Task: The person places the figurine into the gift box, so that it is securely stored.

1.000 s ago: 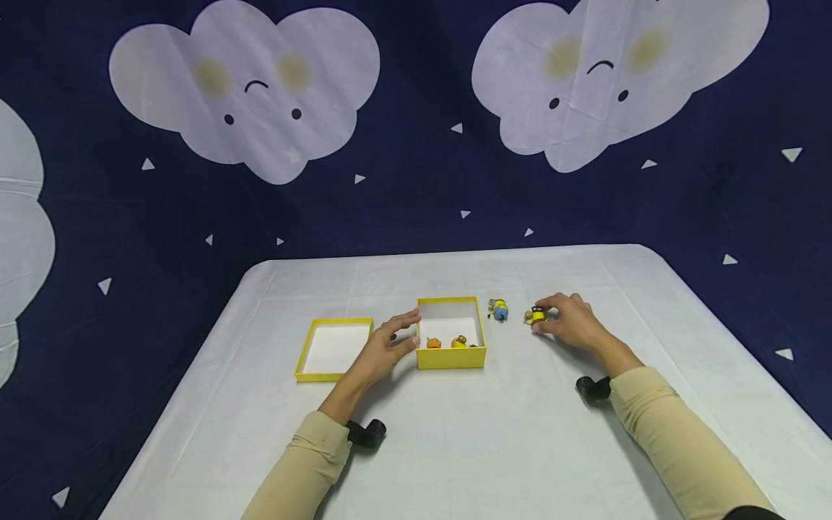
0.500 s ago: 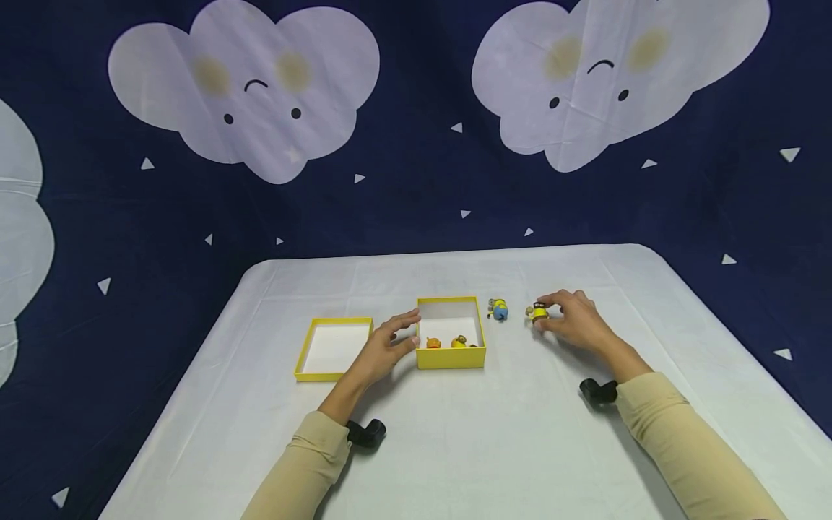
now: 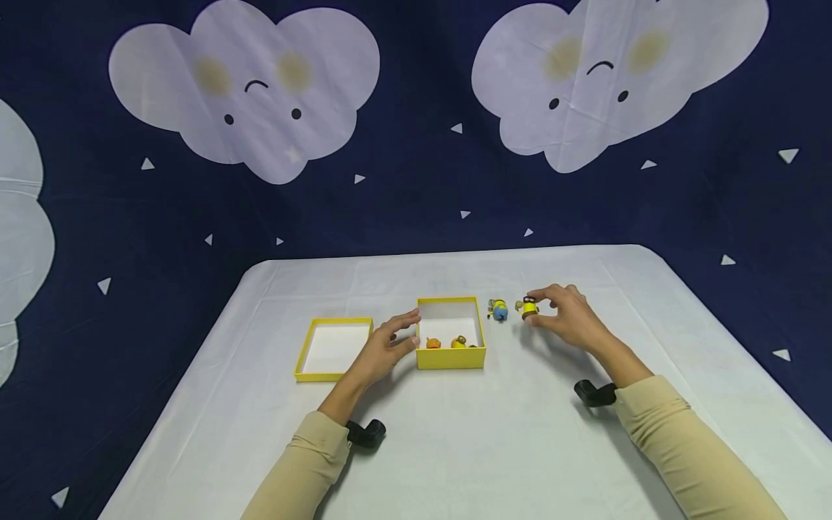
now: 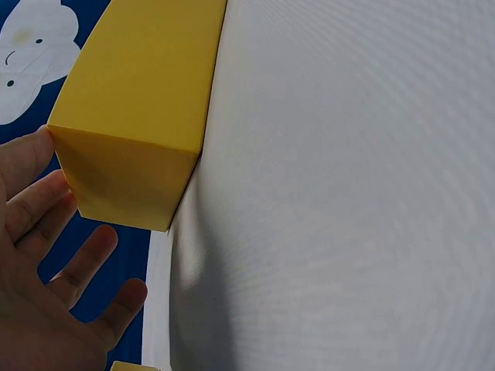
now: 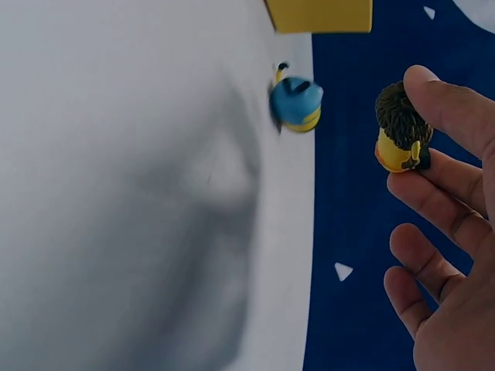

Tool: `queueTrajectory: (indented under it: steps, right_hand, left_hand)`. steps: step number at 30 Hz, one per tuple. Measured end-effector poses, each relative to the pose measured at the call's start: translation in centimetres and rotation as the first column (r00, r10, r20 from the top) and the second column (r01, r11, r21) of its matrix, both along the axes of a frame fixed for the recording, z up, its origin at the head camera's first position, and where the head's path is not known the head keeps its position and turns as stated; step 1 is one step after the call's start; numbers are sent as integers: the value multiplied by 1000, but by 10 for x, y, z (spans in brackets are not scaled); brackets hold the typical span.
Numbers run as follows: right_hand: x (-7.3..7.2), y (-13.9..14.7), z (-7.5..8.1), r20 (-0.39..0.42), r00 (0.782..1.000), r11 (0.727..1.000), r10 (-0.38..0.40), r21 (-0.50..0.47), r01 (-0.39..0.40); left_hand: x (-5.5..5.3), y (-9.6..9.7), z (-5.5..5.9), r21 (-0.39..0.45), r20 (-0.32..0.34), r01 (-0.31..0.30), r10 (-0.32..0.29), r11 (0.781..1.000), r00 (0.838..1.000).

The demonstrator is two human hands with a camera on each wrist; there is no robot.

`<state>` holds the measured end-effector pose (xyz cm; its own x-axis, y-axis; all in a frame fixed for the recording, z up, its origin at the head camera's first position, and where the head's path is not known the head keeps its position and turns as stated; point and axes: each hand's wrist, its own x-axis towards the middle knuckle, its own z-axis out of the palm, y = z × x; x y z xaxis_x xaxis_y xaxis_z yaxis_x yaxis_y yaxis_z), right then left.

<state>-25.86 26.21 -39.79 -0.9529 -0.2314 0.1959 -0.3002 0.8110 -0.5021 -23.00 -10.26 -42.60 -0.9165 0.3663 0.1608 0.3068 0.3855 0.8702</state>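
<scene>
My right hand (image 3: 570,315) pinches a small yellow toy figure (image 3: 529,308) between thumb and fingertips, raised above the tabletop. The right wrist view shows its shaggy dark-brown part (image 5: 402,116) beneath the thumb. A blue-and-yellow toy figure (image 3: 499,310) lies just left of it, and is seen end-on in the right wrist view. At the yellow box (image 3: 451,359), my left hand (image 3: 383,352) touches the left wall with extended, spread fingers. Inside the box sit an orange figure (image 3: 433,343) and a yellow figure (image 3: 458,341), partly hidden by the front wall.
A shallow yellow lid (image 3: 318,377), white inside, lies left of the box, partly behind my left hand. White cloth covers the table (image 3: 448,448). Behind it hangs a dark blue backdrop (image 3: 416,209) with clouds and small triangles.
My right hand has lifted the yellow figure off the table and carried it slightly left, closer to the blue-and-yellow one. My left hand and the box have stayed put.
</scene>
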Motion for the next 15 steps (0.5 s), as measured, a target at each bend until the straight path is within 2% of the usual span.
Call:
queueTrajectory:
  steps: [15]
  right_hand:
    - [4, -32, 16, 18, 1000, 998, 26, -59, -25]
  left_hand:
    - [1, 0, 0, 6, -22, 5, -5, 1000, 1000]
